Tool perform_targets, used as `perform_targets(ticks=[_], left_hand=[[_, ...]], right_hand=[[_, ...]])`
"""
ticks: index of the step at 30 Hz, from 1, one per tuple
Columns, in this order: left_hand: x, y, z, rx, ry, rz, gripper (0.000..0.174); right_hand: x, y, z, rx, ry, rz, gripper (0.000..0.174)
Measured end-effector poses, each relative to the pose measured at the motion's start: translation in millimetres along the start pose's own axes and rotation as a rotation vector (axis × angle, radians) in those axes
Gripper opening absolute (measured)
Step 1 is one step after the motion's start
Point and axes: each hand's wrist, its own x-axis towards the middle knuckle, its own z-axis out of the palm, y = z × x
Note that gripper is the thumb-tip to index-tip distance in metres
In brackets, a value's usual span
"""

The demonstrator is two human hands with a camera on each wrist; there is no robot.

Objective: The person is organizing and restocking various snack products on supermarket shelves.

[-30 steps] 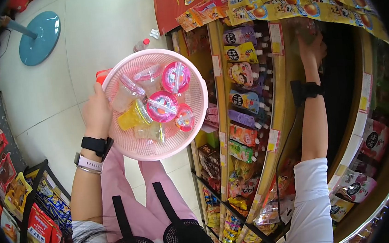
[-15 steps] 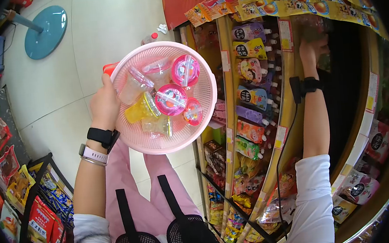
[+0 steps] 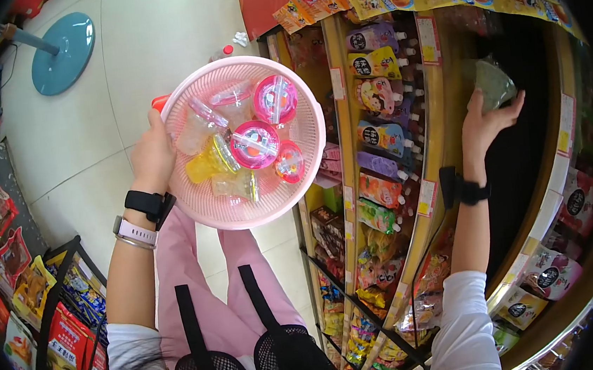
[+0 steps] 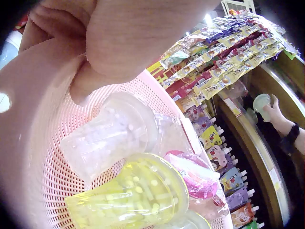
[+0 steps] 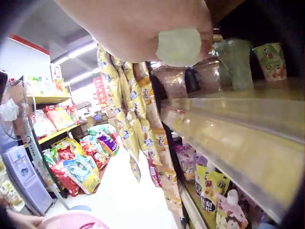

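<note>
My left hand point(image 3: 151, 155) grips the rim of a pink plastic basket point(image 3: 316, 151) near its red handle point(image 3: 160, 102). Inside lie several clear drink cups, among them a yellow cup point(image 3: 204, 166) and one with a pink lid point(image 3: 254, 144). At the upper shelf on the right, my right hand point(image 3: 490, 122) holds a pale green plastic cup point(image 3: 496, 84) between thumb and fingers. In the right wrist view the pale green base point(image 5: 180, 46) shows under that hand, and a printed paper cup point(image 5: 270, 62) stands farther in on the shelf.
Spouted pouches point(image 3: 377, 100) line the shelf left of my right arm. Strips of yellow snack packets point(image 3: 428, 1) hang over the shelf's far end. More snack bags point(image 3: 67, 339) fill a rack at lower left. A round teal base point(image 3: 65, 54) stands on the tiled floor.
My right hand has drawn back from the dark far end of the shelf toward me, bringing the pale green cup into sight. My left hand still holds the basket in nearly the same place.
</note>
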Motion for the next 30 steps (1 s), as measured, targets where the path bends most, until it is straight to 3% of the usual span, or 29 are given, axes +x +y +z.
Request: perform_targets(ticks=[2,3,6,10,12,14,17,22,24,25,28,30], left_hand=[[2,-1,-3,0.003,-0.004,0.025,0.028],[-1,-4,-4,0.011,-0.016,0.045,0.028],[-2,-3,-5,0.018,-0.016,0.04,0.028],[-5,-11,3,0.042,-0.022,0.022,0.03],[-7,-4,-2,-0.003,-0.034,0.011,0.033],[-7,-8,-1,-0.004,-0.039,-0.01,0.033],[-5,-7,1,-0.028,-0.04,-0.027,0.034],[-5,-5,3,-0.065,-0.046,-0.036,0.035],[-5,-4,0,-0.054,-0.031,-0.026,0.033],[-4,1,-1,-0.071,-0.028,-0.021,0.033],[-9,2,-4,-0.082,-0.07,-0.085,0.029],[-12,-3,2,-0.011,-0.016,-0.056,0.036]], right_hand=[[-18,-15,-16,-0.017,-0.022,0.003,0.082],[-38,-42,-25,0.271,-0.08,0.061,0.081],[-67,-70,-25,0.321,-0.167,0.045,0.082],[-136,-120,8,0.595,-0.427,-0.064,0.085],[-165,-157,26,0.832,-0.581,0.047,0.083],[-179,-234,40,0.822,-0.64,0.094,0.08],[-176,-264,58,0.799,-0.603,0.119,0.074],[-181,-277,66,0.794,-0.673,0.13,0.081],[-193,-285,63,0.579,-0.682,-0.05,0.087],[-197,-283,61,0.562,-0.672,0.001,0.091],[-192,-265,56,0.483,-0.794,0.026,0.087],[-185,-258,51,0.551,-0.789,0.004,0.083]])
